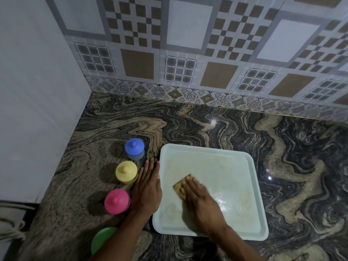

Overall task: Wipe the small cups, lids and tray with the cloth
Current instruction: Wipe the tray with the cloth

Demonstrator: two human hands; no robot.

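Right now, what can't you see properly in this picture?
Head view:
- Cloth: mostly under the right hand.
- Green thing: partly behind the left arm; cup or lid, cannot tell.
- Blue cup, yellow cup, pink cup: lids hide their insides.
- Tray: the part under the right hand is hidden.

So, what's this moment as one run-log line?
step: wiping tray | right hand: presses cloth on tray | left hand: flat beside tray's left rim | cups: lidded, left of tray

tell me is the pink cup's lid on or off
On. The pink cup stands upright on the counter, its knobbed pink lid seated on top, left of the tray.
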